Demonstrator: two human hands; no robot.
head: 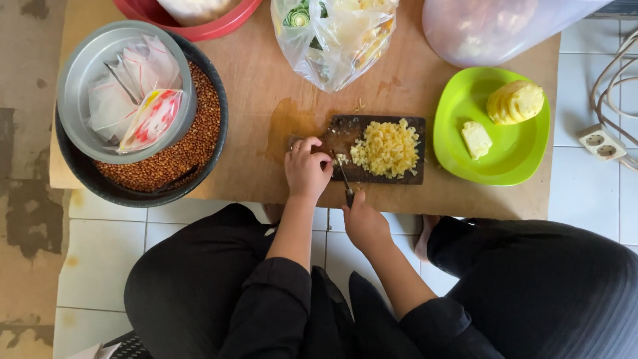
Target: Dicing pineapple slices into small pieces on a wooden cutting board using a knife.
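On the dark cutting board (399, 174) at the frame's centre, the yellow diced pile (387, 147) lies right of both hands, nearer the right hand (364, 223), its grip closed round the knife (345, 181) pointing up-frame, while the left hand (307, 169) rests curled, holding nothing visible

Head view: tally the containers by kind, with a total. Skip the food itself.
Green plate: 1
Red bowl: 1
Grey metal bowl: 1
Black basin of brown grains: 1
Clear plastic bag of vegetables: 1
Translucent plastic container at the top right: 1
Total: 6
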